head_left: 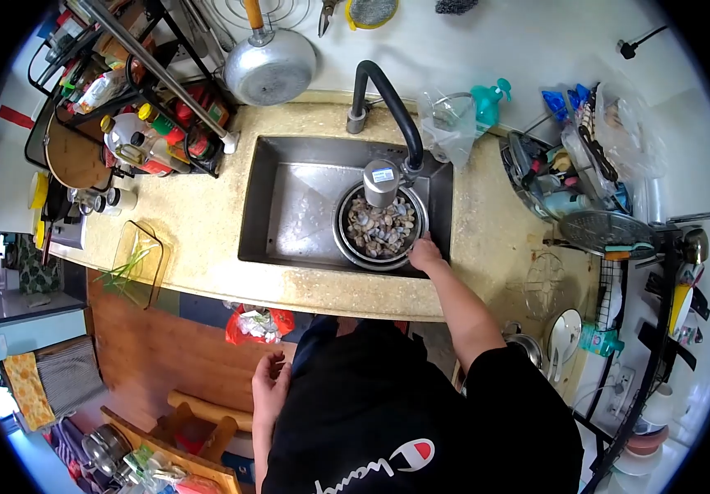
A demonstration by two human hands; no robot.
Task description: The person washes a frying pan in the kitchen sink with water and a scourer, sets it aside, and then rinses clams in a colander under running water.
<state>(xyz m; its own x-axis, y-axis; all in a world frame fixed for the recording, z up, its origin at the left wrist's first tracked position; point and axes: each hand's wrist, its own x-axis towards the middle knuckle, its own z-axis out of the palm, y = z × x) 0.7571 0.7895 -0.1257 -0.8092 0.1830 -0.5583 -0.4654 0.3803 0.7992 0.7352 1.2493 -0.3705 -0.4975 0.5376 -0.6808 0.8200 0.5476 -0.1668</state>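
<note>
A round metal bowl [342, 240] full of clams [378, 230] stands in the right part of the sink [289, 207]. My right hand [426, 253] is closed on the bowl's lower right rim, its fingertips partly hidden. Over the bowl hangs the faucet head [381, 183], on a black curved hose, covering some of the clams. My left hand [270, 380] hangs beside my body below the counter, holding nothing, its fingers loosely bent and apart.
A glass dish with green stalks [137, 263] sits at the counter's left front edge. Bottles [153, 144] crowd the rack at left. A green spray bottle [491, 103] and a dish rack [528, 177] are at right. A red bag [260, 323] lies below the counter.
</note>
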